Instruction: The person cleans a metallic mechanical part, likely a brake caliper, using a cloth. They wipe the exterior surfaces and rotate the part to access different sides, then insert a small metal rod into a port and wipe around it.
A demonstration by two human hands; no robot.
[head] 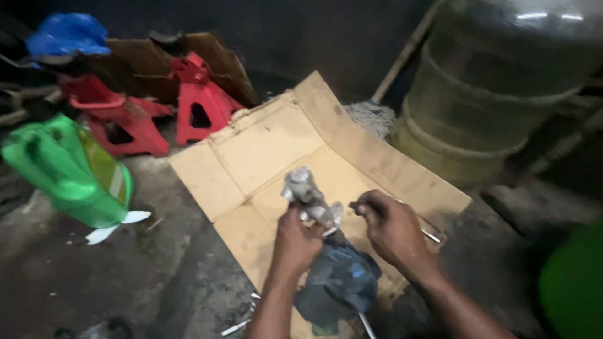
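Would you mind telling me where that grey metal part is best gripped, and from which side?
Probably around its narrower lower body, from below, as the left hand does now. The grey metal part stands roughly upright over the cardboard, its knobby top widening above the fingers, which may resist slipping.

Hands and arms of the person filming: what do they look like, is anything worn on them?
Both the left hand and the right hand are bare: no gloves, and no ring or watch that shows. Both forearms are uncovered to the picture's edge, so no sleeves are in view. The dim, slightly blurred picture hides finer detail.

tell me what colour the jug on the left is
Bright green jug, with a yellowish label; the head view shows it.
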